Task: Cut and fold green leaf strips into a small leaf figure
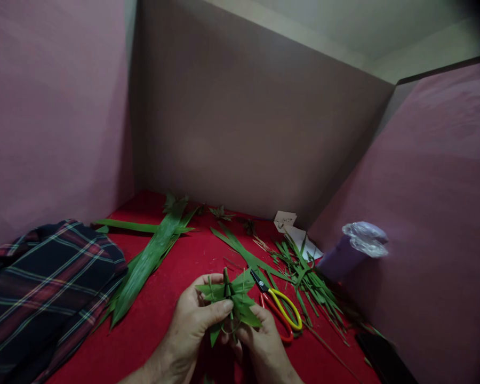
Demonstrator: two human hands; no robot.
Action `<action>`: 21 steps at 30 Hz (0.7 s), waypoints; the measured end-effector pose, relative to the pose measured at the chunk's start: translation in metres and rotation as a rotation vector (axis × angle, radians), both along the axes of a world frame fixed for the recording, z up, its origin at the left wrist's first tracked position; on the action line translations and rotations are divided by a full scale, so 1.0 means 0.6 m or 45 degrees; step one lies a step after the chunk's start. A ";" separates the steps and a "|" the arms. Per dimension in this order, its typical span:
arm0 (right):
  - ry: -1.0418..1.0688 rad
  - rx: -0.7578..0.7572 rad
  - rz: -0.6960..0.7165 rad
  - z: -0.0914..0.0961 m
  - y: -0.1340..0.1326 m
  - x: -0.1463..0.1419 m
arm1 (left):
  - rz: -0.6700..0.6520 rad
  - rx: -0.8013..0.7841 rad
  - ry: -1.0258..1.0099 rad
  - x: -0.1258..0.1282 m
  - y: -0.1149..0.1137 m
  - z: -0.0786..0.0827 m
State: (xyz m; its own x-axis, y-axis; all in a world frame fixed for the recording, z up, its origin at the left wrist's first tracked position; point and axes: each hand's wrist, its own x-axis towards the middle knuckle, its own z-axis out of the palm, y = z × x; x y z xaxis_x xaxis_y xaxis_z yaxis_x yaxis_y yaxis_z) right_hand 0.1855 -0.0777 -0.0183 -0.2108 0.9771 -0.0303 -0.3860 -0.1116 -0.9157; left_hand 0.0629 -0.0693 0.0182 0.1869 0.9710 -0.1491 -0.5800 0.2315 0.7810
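Observation:
Both of my hands hold a flower-like shape of folded green leaf strips (242,301), with pointed petals around a rolled upright centre. My left hand (198,314) pinches it at the middle, thumb pressed on its front. Lower down on the right side, my right hand (264,338) grips its underside; some of those fingers are hidden behind the leaves. Just beyond the right hand lie scissors (280,309) with one yellow and one red handle, dark blades pointing away to the left. Cut leaf strips (240,248) lie behind them.
A red cloth (144,341) covers the surface. Long leaves (156,250) and a plaid garment (56,288) lie left. To the right are a heap of leaf scraps (310,282), white papers (304,240), a purple plastic-topped container (348,250) and a dark flat object (384,357).

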 end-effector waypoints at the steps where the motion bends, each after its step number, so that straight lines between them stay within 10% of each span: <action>1: -0.005 0.000 0.003 0.002 0.000 0.000 | 0.003 -0.005 0.002 0.000 0.000 0.001; 21: -0.018 0.013 0.001 -0.018 0.002 0.006 | 0.016 -0.018 -0.005 -0.001 0.001 -0.002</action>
